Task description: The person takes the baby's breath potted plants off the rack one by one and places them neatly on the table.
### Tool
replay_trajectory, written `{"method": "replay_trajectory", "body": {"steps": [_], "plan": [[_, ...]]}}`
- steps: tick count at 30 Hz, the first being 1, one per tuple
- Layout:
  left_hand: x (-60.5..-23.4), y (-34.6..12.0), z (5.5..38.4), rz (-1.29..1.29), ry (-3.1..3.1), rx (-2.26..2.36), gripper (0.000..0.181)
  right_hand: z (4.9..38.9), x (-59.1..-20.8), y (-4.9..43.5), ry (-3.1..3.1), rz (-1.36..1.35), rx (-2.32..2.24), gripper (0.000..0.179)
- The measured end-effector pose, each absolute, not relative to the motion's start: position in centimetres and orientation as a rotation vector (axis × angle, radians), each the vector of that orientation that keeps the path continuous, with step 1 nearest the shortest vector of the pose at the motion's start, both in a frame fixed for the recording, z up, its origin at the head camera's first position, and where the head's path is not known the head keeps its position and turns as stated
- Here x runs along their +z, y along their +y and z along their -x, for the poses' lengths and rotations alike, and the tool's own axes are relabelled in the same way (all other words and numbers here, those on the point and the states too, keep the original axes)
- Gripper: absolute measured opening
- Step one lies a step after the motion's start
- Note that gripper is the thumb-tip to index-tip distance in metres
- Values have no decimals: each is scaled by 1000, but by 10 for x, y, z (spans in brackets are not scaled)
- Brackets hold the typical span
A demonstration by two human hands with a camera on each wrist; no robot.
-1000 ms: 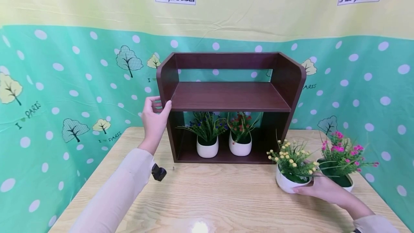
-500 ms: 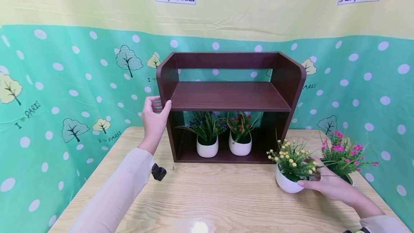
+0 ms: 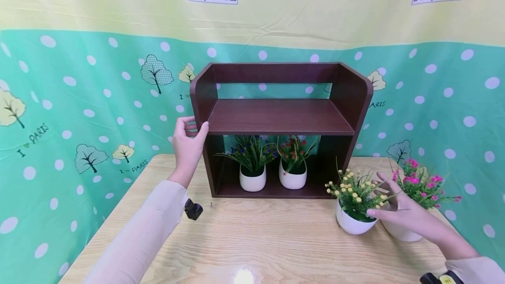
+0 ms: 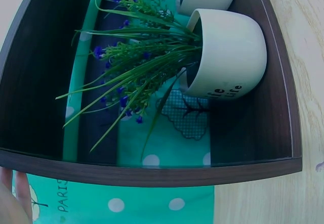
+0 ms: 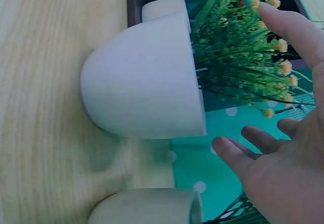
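My left hand [image 3: 187,146] grips the left side panel of a dark brown two-tier shelf [image 3: 281,116], thumb on the front edge and fingers behind. In the left wrist view only its fingers [image 4: 22,191] show, at the panel's edge. My right hand [image 3: 414,218] is spread open beside a yellow-flowered potted plant [image 3: 357,222], thumb by its rim. The right wrist view shows the palm [image 5: 288,178] facing the white pot [image 5: 144,80], fingers apart from it. A pink-flowered potted plant [image 3: 420,184] stands just right, its pot partly hidden by that hand.
On the lower tier stand a blue-flowered potted plant [image 3: 252,182] and a red-flowered one [image 3: 293,179], both in white pots. The shelf is on a light wooden table [image 3: 252,240]. Behind hangs a patterned green and yellow cloth [image 3: 118,73].
My right hand has let go of the yellow-flowered potted plant, its fingers spreading as it drew back to the right. The plant stays on the table. My left hand has not moved.
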State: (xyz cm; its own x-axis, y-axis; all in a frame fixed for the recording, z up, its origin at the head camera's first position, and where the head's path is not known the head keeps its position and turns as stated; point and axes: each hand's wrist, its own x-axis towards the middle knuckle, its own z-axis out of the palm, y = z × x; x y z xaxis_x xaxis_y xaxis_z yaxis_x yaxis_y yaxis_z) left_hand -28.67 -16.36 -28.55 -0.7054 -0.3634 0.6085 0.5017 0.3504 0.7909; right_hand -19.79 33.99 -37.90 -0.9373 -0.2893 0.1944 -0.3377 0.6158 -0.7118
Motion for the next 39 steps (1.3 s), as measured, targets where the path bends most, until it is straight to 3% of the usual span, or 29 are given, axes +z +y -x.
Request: {"method": "replay_trajectory", "body": {"steps": [11, 20, 39], "plan": [[-289, -166, 293, 117, -1856, -1417, 36, 206, -352, 333, -2726, -608, 1263, 93], [-305, -178, 314, 131, -1845, -1413, 42, 212, -324, 323, -2696, -551, 1138, 73], [-305, -175, 313, 143, -1843, -1424, 41, 234, -277, 310, -2688, -406, 1089, 63]]}}
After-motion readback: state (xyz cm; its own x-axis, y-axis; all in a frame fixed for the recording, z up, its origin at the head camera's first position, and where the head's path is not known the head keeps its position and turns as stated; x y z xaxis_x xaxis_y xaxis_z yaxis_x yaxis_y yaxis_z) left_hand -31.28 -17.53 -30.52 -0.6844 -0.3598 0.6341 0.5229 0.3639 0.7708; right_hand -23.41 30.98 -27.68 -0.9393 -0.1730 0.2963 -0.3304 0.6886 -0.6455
